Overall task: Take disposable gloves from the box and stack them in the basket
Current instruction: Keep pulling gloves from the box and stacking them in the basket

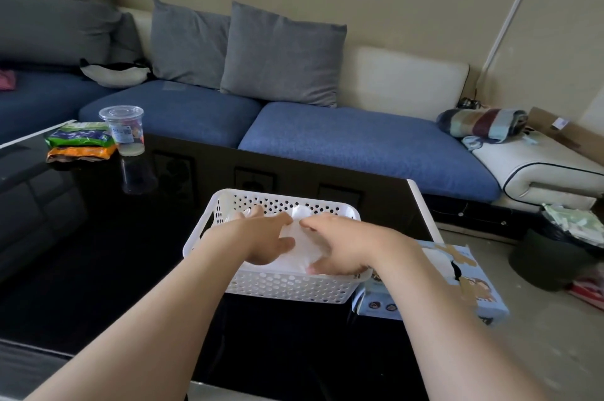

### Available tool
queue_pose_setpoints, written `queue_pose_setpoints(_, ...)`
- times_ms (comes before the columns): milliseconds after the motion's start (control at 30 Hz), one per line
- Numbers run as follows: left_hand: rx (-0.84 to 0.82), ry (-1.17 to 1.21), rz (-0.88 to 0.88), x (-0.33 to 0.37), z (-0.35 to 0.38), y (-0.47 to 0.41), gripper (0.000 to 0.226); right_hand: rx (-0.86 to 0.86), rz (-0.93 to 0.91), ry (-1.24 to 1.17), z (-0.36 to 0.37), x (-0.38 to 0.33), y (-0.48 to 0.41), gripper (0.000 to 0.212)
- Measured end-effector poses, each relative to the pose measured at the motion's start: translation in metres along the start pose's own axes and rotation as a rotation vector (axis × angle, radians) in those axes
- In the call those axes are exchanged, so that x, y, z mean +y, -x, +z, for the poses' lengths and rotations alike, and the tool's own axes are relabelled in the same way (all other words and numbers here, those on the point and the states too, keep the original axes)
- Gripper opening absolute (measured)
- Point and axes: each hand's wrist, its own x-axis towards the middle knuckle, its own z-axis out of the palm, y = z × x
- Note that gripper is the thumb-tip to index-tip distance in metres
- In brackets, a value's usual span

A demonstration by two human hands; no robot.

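Translucent white plastic disposable gloves [302,245] lie in a low pile inside the white perforated plastic basket [287,291], which sits on the near right part of the glossy black table [98,253]. Both hands reach into the basket from the near side. The left hand [261,237] has its fingers stretched out and spread, lying flat on the left side of the pile and pressing it down. The right hand [340,247] has its fingers bent down onto the right side of the pile. Whether it pinches the top sheet or only presses it, I cannot tell. The light blue cardboard box [457,283] lies just right of the basket, under the right forearm, and appears to jut past the table's right edge.

The step looks like flattening a glove onto the stack. Such thin film is likely to cling to skin, so lifting the hands quickly could drag the top glove up and rumple the pile. The basket looks light and the tabletop slick, so a sideways push could slide it. A careless sweep of the right forearm could knock the box off the edge.
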Motion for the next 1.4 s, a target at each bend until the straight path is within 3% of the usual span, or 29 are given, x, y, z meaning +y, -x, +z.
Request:
queue_pose_setpoints(333,-0.019,-0.018,-0.056,0.015,0.0,0.007,0.063,-0.057,0.073,-0.033,0.012,0.002,-0.014,0.067)
queue_pose_setpoints(533,0.137,-0.102,-0.052,0.033,-0.011,0.018,0.049,0.133,0.061,-0.157,-0.003,0.006,0.012,0.078)
queue_pose_setpoints(600,0.178,-0.073,-0.029,0.039,-0.014,0.022,0.037,0.198,0.103,-0.243,-0.01,0.008,0.024,0.062)
queue_pose_setpoints(700,0.231,-0.062,0.046,0.051,-0.011,0.025,0.027,0.389,0.208,-0.298,-0.013,0.023,0.036,0.019)
queue_pose_setpoints(833,0.337,0.032,0.257,0.067,-0.005,0.024,0.017,0.46,0.464,-0.186,-0.01,0.049,0.054,0.016)
queue_pose_setpoints(867,0.349,0.053,0.32,0.072,-0.003,0.023,0.018,0.427,0.501,-0.159,-0.01,0.052,0.059,0.011)
queue_pose_setpoints(1000,0.345,0.085,0.514,0.091,0.005,0.023,0.03,0.337,0.538,-0.082,-0.007,0.065,0.078,0.044)
queue_pose_setpoints(1267,0.327,-0.038,0.551,0.116,0.021,0.012,0.059,0.336,0.35,-0.188,0.014,0.111,0.085,0.025)
queue_pose_setpoints(1400,0.316,-0.075,0.51,0.125,0.026,0.008,0.067,0.417,0.269,-0.236,0.022,0.125,0.08,0.021)
